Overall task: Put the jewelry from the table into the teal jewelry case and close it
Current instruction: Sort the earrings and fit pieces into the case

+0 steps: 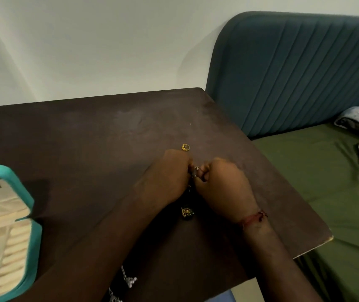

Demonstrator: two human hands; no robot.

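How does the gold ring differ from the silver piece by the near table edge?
The gold ring is a yellow band lying fully in view beyond the left hand; the silver piece is pale, chained and beaded, partly hidden by that arm. Both rest on the table, not yet in the teal case.

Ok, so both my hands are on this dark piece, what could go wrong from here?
1. The dark piece, pinched between the left hand and right hand, seems to have a pendant trailing below; it could snag or slip on the way to the open case at far left.
2. The gold ring just beyond the hands might get knocked away.
3. The silver jewelry beside the left forearm, near the table's edge, could be swept off.
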